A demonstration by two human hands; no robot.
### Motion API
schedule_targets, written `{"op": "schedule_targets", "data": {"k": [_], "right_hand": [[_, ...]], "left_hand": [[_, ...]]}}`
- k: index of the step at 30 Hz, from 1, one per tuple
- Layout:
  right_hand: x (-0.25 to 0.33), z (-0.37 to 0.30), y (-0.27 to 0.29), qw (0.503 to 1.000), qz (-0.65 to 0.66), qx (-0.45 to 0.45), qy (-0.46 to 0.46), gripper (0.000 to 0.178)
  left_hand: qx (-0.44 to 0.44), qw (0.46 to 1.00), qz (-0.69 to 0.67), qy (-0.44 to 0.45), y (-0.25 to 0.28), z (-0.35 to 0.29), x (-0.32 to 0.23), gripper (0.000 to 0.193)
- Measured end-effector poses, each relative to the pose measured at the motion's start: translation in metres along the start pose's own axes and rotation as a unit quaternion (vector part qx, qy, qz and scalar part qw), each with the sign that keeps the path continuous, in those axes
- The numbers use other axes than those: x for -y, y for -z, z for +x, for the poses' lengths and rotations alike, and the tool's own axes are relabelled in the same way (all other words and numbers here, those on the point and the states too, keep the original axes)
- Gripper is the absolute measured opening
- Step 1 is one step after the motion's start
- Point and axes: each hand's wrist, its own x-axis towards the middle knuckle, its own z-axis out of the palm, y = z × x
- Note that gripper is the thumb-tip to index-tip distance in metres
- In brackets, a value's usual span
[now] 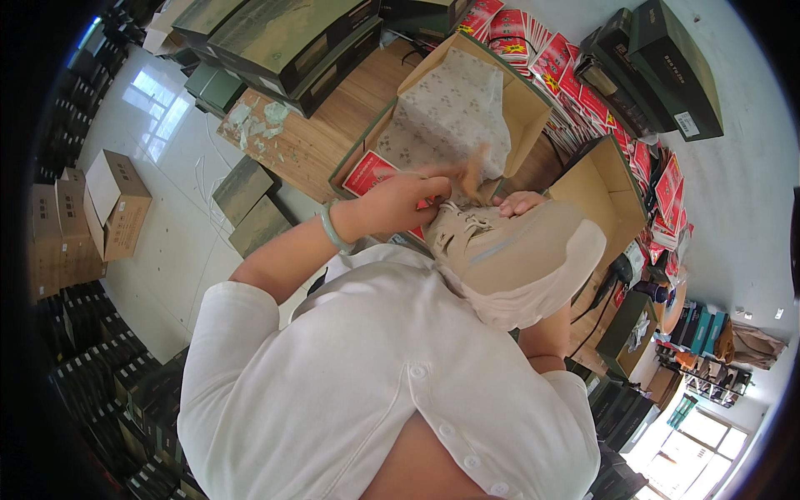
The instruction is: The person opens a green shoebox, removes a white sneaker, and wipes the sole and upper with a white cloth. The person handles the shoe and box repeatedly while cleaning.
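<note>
A beige lace-up shoe (508, 262) is held tilted in front of my chest, over the near edge of the table. My right hand (518, 202) grips its far side; the shoe hides most of that hand and wrist. My left hand (400, 200), with a pale green bangle at the wrist, is closed with bent fingers at the shoe's laces (468, 221). What those fingers pinch is hidden. Just beyond them is a blurred tan shape (475, 171) that I cannot make out. An open shoebox (408, 83) lined with patterned tissue paper (454, 108) lies behind the shoe.
A red card (369, 172) lies at the shoebox's near left corner. Another open box (604, 196) stands to the right. Stacked dark green boxes (287, 42) occupy the far left. Many red printed packets (575, 87) line the table's far right. Cartons (117, 204) stand on the floor at left.
</note>
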Motion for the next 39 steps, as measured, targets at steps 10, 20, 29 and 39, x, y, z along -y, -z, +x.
{"op": "schedule_targets", "data": {"k": [10, 20, 29, 39], "right_hand": [[0.02, -0.016, -0.004, 0.998, 0.023, -0.035, -0.047, 0.057], [-0.038, 0.071, -0.025, 0.809, -0.516, -0.099, -0.265, 0.092], [-0.163, 0.099, -0.076, 0.662, -0.666, -0.038, -0.34, 0.091], [-0.181, 0.086, -0.086, 0.681, -0.668, -0.084, -0.287, 0.087]], "left_hand": [[0.007, 0.994, -0.078, 0.082, 0.02, 0.01, -0.004, 0.064], [0.059, 0.927, 0.108, 0.354, -0.038, -0.093, 0.092, 0.034], [-0.284, 0.901, 0.221, 0.242, -0.048, -0.137, 0.104, 0.051], [-0.302, 0.902, 0.137, 0.277, -0.036, -0.14, 0.112, 0.054]]}}
